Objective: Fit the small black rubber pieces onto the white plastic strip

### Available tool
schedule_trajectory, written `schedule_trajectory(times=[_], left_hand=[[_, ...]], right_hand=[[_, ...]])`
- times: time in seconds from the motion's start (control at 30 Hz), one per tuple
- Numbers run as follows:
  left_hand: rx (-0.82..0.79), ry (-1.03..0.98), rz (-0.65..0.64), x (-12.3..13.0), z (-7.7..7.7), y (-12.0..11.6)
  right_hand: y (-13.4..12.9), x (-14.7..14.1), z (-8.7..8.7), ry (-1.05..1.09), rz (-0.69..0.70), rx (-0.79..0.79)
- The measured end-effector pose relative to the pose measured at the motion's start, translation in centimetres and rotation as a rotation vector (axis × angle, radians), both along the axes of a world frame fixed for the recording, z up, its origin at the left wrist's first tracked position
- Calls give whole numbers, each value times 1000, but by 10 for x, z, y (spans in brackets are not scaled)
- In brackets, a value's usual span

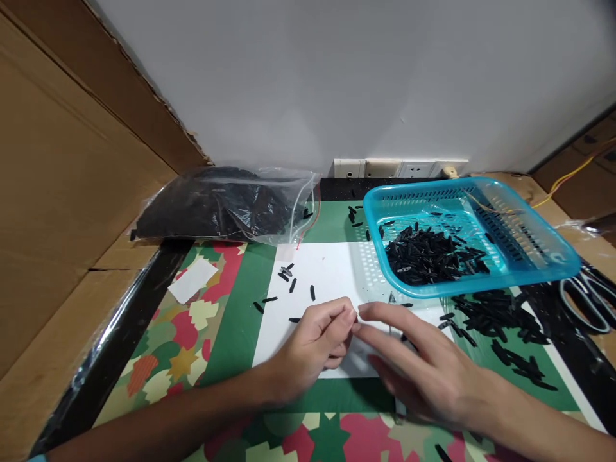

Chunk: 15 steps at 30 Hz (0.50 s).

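My left hand (321, 337) is closed in a pinch over the white sheet (332, 266). Whatever its thumb and finger hold is too small and hidden to name. Close against those fingertips is my right hand (428, 369), its fingers stretched and apart. A thin metal-looking tool (399, 410) lies partly hidden under the right hand. Small slender black pieces (312, 292) are scattered on the sheet to the left, and a larger pile of black pieces (500, 314) lies at the right. More of them fill part of a blue plastic basket (399, 287).
A clear zip bag (216, 205) full of black material lies at the back left. Scissors (584, 301) rest at the right edge. Cardboard (72, 160) walls the left side. A white paper scrap (192, 280) sits on the patterned mat (180, 337). Wall sockets (416, 169) are behind.
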<state>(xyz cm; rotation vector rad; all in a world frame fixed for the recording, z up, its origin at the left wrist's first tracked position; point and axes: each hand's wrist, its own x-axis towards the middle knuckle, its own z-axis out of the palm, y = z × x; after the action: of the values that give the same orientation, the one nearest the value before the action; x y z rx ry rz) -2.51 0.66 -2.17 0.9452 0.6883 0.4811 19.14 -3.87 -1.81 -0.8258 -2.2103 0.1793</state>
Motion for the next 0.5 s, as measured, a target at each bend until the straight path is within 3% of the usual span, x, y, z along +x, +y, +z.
schedule_trajectory(times=[0.1, 0.2, 0.5], left_hand=[[50, 9, -111, -2, -1, 4], [117, 85, -195, -5, 0, 6], [50, 82, -126, -1, 3, 2]], right_hand=[[-1, 3, -3, 138, -24, -164], [1, 3, -3, 223, 6, -208], [1, 5, -1, 286, -29, -239]])
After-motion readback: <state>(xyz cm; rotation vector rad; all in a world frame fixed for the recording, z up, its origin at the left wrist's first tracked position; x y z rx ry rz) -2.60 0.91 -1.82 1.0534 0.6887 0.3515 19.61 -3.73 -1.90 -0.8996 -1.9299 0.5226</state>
